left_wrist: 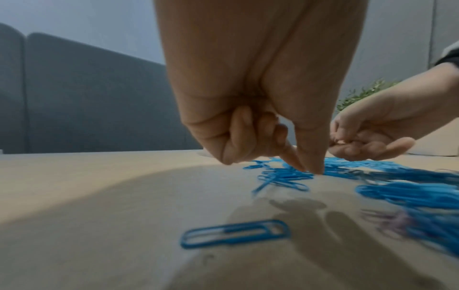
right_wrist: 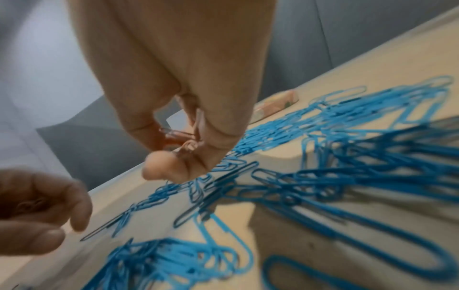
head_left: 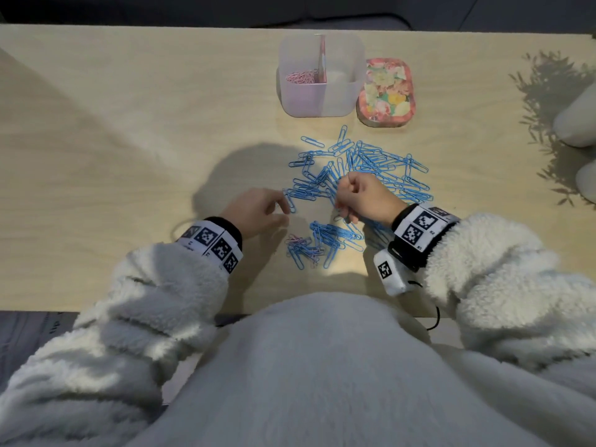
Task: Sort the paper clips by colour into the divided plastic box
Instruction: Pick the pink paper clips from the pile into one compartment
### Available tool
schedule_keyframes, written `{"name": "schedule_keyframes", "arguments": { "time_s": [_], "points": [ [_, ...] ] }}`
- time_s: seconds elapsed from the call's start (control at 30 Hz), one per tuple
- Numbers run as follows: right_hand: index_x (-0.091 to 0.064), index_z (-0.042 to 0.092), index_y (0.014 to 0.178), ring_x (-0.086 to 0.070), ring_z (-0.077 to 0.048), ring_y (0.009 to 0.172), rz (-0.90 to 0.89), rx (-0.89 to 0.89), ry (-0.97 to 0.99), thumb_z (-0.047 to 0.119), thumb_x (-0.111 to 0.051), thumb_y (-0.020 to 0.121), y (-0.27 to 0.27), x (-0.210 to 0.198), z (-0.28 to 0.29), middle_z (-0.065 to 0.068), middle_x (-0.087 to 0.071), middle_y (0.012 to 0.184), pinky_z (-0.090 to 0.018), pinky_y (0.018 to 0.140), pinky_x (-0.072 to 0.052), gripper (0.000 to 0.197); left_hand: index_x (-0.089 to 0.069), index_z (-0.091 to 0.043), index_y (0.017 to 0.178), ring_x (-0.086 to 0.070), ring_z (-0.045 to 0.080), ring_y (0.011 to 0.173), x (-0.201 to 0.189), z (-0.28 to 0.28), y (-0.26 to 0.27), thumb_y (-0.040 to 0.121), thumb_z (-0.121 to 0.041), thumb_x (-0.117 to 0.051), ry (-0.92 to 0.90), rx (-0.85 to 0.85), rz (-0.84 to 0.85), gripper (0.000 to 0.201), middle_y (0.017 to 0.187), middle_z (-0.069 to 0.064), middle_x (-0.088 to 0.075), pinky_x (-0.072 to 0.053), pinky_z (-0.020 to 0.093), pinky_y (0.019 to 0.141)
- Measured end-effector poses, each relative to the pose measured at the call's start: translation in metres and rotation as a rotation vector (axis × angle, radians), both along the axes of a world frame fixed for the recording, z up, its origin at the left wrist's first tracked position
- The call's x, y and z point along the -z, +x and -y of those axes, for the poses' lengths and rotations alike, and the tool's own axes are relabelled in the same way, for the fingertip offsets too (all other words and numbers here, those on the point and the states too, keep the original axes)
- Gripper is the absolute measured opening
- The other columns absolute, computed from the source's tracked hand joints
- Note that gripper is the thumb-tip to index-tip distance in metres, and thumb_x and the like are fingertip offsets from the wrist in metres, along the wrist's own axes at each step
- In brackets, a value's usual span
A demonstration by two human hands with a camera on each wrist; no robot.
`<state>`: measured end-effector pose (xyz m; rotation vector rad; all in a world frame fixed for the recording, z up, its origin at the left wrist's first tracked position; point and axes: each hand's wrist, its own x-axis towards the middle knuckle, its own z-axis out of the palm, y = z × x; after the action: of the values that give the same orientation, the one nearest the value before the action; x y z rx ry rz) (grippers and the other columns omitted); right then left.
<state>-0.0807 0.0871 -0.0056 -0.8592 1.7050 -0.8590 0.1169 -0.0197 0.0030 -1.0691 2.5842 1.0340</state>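
Note:
A wide spread of blue paper clips [head_left: 364,169] lies mid-table. In front of it sits a small clump of pink and blue clips [head_left: 303,248]. The divided plastic box [head_left: 319,101] stands behind, with pink clips [head_left: 301,77] in its left compartment; its right compartment looks empty. My right hand [head_left: 342,204] hovers over the spread, fingers curled round a few pink clips [right_wrist: 174,133]. My left hand [head_left: 283,209] is at the spread's left edge. Its thumb and index fingertips [left_wrist: 318,168] pinch down on a blue clip [head_left: 289,201].
A floral tin [head_left: 385,91] lies right of the box. One loose blue clip [left_wrist: 236,233] lies under my left hand. White rounded objects [head_left: 577,121] and leaf shadows sit at the table's right end. Bare wood stretches to the left.

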Motion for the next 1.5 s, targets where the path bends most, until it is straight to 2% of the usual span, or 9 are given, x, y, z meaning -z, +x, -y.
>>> {"name": "schedule_keyframes", "arguments": {
  "time_s": [0.13,0.27,0.47,0.7,0.8,0.93,1.2,1.33,1.5],
  "points": [
    [-0.048,0.014,0.071,-0.037,-0.001,0.029,0.023,-0.108,0.017,-0.007,-0.04,0.087,0.011,-0.001,-0.01,0.005,-0.052,0.044,-0.012,0.032,-0.027,0.028,-0.065,-0.026,0.096,-0.047,0.012,0.079,0.006,-0.022,-0.001,0.077,-0.036,-0.069,-0.071,0.152,0.073,0.022,0.082,-0.008,-0.046,-0.035,0.025,0.069],
    [-0.054,0.019,0.074,-0.046,0.002,0.046,-0.373,-0.392,-0.01,0.016,-0.062,0.082,0.034,-0.002,-0.019,0.009,-0.045,0.049,-0.018,0.051,-0.031,0.011,-0.062,-0.027,0.098,-0.057,0.019,0.092,0.011,-0.032,0.0,0.077,-0.041,-0.067,-0.141,0.163,0.066,0.026,0.097,-0.002,-0.054,-0.04,0.03,0.073],
    [-0.053,0.016,0.11,-0.062,-0.03,0.096,-0.803,-0.732,-0.003,0.034,-0.056,0.087,0.052,0.001,-0.021,-0.012,-0.068,0.099,-0.034,0.075,-0.043,0.029,-0.064,-0.021,0.094,-0.059,0.024,0.097,0.013,-0.029,-0.001,0.081,-0.039,-0.063,-0.149,0.153,0.108,0.023,0.102,0.003,-0.059,-0.042,0.033,0.074],
    [-0.059,0.016,0.098,-0.061,-0.03,0.092,-0.738,-0.457,-0.01,0.027,-0.055,0.087,0.011,-0.004,-0.016,-0.008,-0.068,0.093,-0.033,0.072,-0.041,0.015,-0.065,-0.014,0.087,-0.054,0.017,0.081,0.011,-0.015,0.008,0.082,-0.037,-0.064,0.006,-0.031,0.015,0.023,0.09,0.003,-0.058,-0.045,0.034,0.077],
    [-0.059,0.019,0.099,-0.057,-0.026,0.08,-0.767,-0.328,-0.041,0.029,-0.055,0.088,0.0,-0.005,-0.013,-0.001,-0.059,0.075,-0.031,0.067,-0.036,0.015,-0.064,-0.012,0.082,-0.05,-0.006,0.055,0.009,-0.011,0.009,0.084,-0.029,-0.064,0.122,-0.124,-0.109,0.018,0.079,-0.002,-0.062,-0.041,0.022,0.059],
    [-0.057,0.019,0.103,-0.05,-0.024,0.069,-0.801,-0.229,-0.079,0.025,-0.052,0.09,0.001,-0.005,-0.02,0.009,-0.045,0.056,-0.029,0.063,-0.031,0.015,-0.057,-0.018,0.071,-0.048,-0.008,0.043,0.005,-0.007,0.006,0.082,-0.013,-0.066,0.29,-0.242,-0.201,0.015,0.067,-0.005,-0.058,-0.037,0.009,0.048],
    [-0.06,0.02,0.101,-0.061,-0.033,0.095,-0.906,-0.376,0.019,0.031,-0.053,0.089,0.016,0.004,-0.037,-0.012,-0.068,0.096,-0.035,0.071,-0.04,0.018,-0.065,-0.017,0.094,-0.055,0.01,0.069,0.005,-0.005,0.001,0.081,-0.015,-0.067,0.448,-0.356,-0.324,0.013,0.079,0.011,-0.064,-0.04,0.022,0.061],
    [-0.066,0.015,0.083,-0.046,-0.005,0.053,-0.587,-0.138,-0.014,0.024,-0.065,0.083,0.003,0.004,-0.032,0.007,-0.05,0.053,-0.026,0.058,-0.029,0.009,-0.062,-0.013,0.09,-0.035,-0.001,0.032,0.0,-0.007,-0.014,0.092,-0.008,-0.045,0.504,-0.443,-0.233,0.018,0.064,-0.001,-0.047,-0.024,0.01,0.035],
    [-0.067,-0.004,0.096,-0.036,0.002,0.032,-0.164,0.279,-0.147,0.003,-0.067,0.081,-0.031,-0.014,-0.038,0.017,-0.049,0.033,-0.004,0.041,-0.029,0.017,-0.036,-0.019,0.059,-0.025,0.01,0.042,-0.003,-0.017,-0.045,0.091,-0.021,-0.042,0.506,-0.377,-0.128,0.032,0.059,-0.002,-0.036,-0.017,0.018,0.042]
  ]
}}
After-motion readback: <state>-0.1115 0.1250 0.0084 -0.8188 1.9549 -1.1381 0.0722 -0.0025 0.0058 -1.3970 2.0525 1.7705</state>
